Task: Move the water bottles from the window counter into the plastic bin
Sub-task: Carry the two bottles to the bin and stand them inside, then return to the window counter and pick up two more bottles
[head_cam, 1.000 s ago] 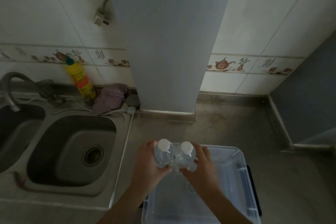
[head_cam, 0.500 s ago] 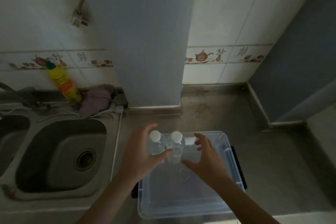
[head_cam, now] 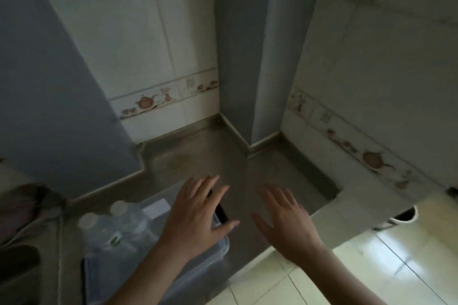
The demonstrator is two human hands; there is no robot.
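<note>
Left hand [head_cam: 195, 215]: I am seeing it spreading its fingers straight over the right end of the plastic bin [head_cam: 218, 252], gripping nothing; whether the palm is touching the rim I cannot tell.

Right hand [head_cam: 285, 220]: I am seeing it hanging over the bare counter [head_cam: 205, 156] just right of the bin, fingers splayed and empty, apart from the left hand.

Water bottles [head_cam: 116, 225]: two, clear, with pale caps, standing upright side by side inside the bin at its left end. Motion blur is smearing their outlines, so I am not reading any label, only a dark patch low on one of them.

Plastic bin: translucent, sitting on the counter near its front edge. The left forearm is crossing over it and hiding much of the inside, and the frame is cutting off its near corner. A dark strip [head_cam: 221, 213] is showing on the bin's right side between the left hand's fingers and thumb; I cannot make out what it is.

Surroundings: a grey pillar [head_cam: 243, 57] is rising from the counter's back corner between white tiled walls carrying a teapot-patterned border [head_cam: 168, 99]. At the left edge a dark rounded shape and a purplish mass are sitting, too dim and cropped to name. Pale floor tiles [head_cam: 371, 255] are showing at lower right.
</note>
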